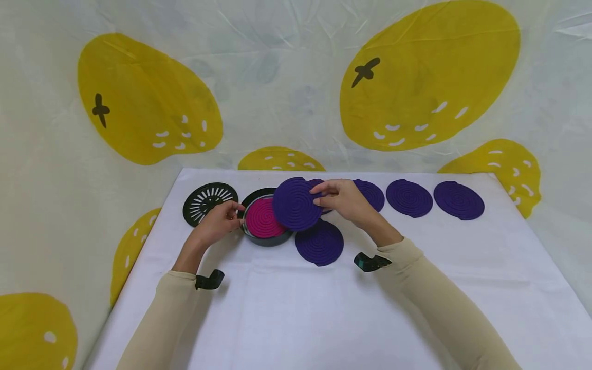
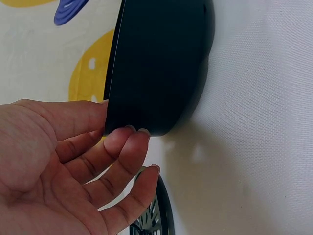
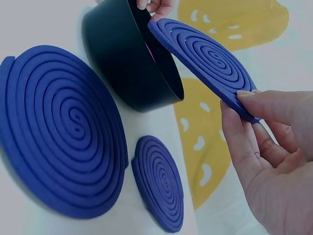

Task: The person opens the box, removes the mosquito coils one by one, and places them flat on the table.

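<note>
In the head view my right hand [image 1: 342,201] pinches a purple mosquito coil [image 1: 296,204] by its right edge, between thumb and fingers. This coil is tilted above the right side of a round black tin [image 1: 269,241], partly covering it. A pink mosquito coil [image 1: 263,220] lies inside the tin. My left hand [image 1: 221,223] holds the tin's left rim; the left wrist view shows its thumb at the edge and fingertips against the dark wall [image 2: 156,68]. Just right of the tin another purple coil [image 1: 319,247] lies flat on the table.
A black slotted lid [image 1: 195,208] lies on the left, partly behind my left hand. Along the back of the white table [image 1: 287,318] are several more purple coils [image 1: 409,198], one mostly hidden by my right hand. A cloth with yellow fruit shapes [image 1: 430,77] hangs behind.
</note>
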Action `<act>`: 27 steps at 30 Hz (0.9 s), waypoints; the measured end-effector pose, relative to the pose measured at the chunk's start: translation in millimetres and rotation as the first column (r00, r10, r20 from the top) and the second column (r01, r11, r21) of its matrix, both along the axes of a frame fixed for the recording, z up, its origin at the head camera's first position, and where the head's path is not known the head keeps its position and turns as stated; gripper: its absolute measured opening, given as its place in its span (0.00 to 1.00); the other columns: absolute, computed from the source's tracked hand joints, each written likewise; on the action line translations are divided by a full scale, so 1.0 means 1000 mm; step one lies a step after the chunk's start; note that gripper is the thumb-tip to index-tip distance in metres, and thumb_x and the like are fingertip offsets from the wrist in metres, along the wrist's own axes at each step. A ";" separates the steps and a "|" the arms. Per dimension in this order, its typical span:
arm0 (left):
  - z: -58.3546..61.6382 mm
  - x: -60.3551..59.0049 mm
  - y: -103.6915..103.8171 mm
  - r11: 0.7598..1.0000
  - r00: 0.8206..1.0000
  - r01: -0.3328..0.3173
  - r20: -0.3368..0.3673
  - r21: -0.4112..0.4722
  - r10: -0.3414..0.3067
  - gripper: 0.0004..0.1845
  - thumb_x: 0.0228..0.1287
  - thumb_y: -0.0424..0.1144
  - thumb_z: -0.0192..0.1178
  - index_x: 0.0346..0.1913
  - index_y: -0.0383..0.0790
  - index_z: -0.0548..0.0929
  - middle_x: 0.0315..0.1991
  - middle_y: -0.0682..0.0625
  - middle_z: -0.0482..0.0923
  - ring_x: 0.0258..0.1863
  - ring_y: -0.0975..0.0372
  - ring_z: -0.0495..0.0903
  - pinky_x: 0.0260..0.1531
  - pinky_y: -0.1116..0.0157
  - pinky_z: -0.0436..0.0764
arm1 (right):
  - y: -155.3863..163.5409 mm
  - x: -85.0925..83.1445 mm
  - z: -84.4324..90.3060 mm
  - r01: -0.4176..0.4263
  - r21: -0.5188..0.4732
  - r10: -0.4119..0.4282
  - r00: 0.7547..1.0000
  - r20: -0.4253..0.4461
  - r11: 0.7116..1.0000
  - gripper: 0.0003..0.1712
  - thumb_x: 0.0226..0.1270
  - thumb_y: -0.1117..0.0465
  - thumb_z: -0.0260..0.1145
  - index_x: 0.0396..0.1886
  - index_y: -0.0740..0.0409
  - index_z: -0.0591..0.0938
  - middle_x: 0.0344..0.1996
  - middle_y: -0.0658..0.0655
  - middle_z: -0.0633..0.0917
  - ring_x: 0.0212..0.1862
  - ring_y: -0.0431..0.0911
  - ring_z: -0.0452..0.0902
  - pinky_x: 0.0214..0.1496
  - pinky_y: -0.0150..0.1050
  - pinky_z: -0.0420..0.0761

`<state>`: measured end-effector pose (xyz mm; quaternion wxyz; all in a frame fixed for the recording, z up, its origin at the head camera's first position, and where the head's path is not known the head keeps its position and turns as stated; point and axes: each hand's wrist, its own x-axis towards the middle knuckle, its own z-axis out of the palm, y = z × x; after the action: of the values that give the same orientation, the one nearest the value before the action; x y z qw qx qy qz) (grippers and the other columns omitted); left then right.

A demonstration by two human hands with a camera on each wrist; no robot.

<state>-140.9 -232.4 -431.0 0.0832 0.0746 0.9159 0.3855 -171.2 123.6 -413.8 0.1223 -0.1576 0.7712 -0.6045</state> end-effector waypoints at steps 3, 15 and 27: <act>-0.001 -0.001 -0.001 1.000 1.000 -0.001 0.001 0.002 0.001 0.19 0.68 0.32 0.63 0.60 0.34 0.78 0.33 0.47 0.73 0.31 0.57 0.71 0.31 0.62 0.73 | 0.007 0.002 0.001 0.011 0.001 -0.011 1.000 0.006 1.000 0.15 0.67 0.67 0.70 0.53 0.63 0.85 0.40 0.63 0.84 0.37 0.48 0.84 0.47 0.49 0.86; 0.000 -0.001 0.000 1.000 1.000 0.001 0.001 0.010 -0.001 0.19 0.68 0.32 0.64 0.60 0.34 0.78 0.33 0.46 0.73 0.31 0.57 0.71 0.30 0.63 0.72 | 0.032 0.006 -0.005 0.060 0.026 -0.060 0.998 0.016 0.998 0.17 0.66 0.66 0.71 0.53 0.64 0.85 0.46 0.63 0.85 0.40 0.43 0.84 0.47 0.41 0.86; -0.001 -0.002 -0.001 1.000 1.000 0.004 0.009 0.013 -0.004 0.19 0.68 0.32 0.63 0.61 0.34 0.78 0.33 0.46 0.72 0.32 0.57 0.71 0.30 0.63 0.73 | 0.052 0.010 -0.010 0.052 0.029 -0.053 0.998 0.031 0.998 0.17 0.68 0.65 0.70 0.55 0.65 0.83 0.46 0.61 0.86 0.42 0.43 0.85 0.47 0.38 0.85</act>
<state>-142.8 -233.3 -431.9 0.0875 0.0752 0.9129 0.3916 -160.8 175.9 -423.4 0.1207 -0.1261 0.7815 -0.5990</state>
